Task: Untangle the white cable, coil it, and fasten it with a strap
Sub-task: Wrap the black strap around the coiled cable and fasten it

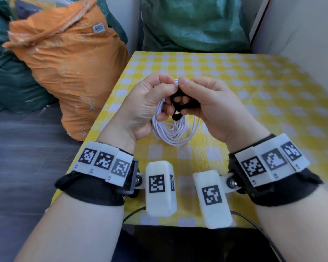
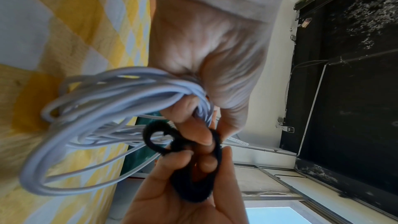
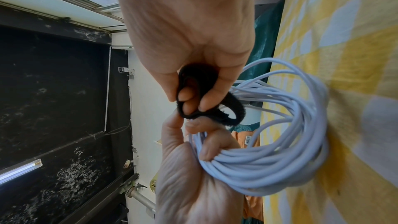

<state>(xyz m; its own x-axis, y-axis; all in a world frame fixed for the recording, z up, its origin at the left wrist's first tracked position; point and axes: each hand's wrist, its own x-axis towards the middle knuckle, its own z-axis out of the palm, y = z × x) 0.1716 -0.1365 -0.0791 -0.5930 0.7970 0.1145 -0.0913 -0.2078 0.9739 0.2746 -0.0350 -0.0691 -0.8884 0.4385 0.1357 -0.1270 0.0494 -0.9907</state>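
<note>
The white cable (image 1: 173, 131) (image 2: 90, 108) (image 3: 280, 156) is wound into a coil of several loops and hangs over the checked table. My left hand (image 1: 150, 103) (image 2: 206, 67) (image 3: 193, 168) grips the top of the coil in its curled fingers. A black fuzzy strap (image 1: 178, 104) (image 2: 193, 173) (image 3: 206, 98) is looped and partly folded. My right hand (image 1: 204, 103) (image 2: 172, 193) (image 3: 189, 37) pinches it between thumb and fingers, right beside the left hand's fingertips. The coil's lower loops touch the tablecloth.
The table (image 1: 254, 87) wears a yellow and white checked cloth. An orange sack (image 1: 68, 59) stands on the floor to the left of it, a green sack (image 1: 193, 21) behind it. A pale wall panel (image 1: 301, 44) rises along the right side.
</note>
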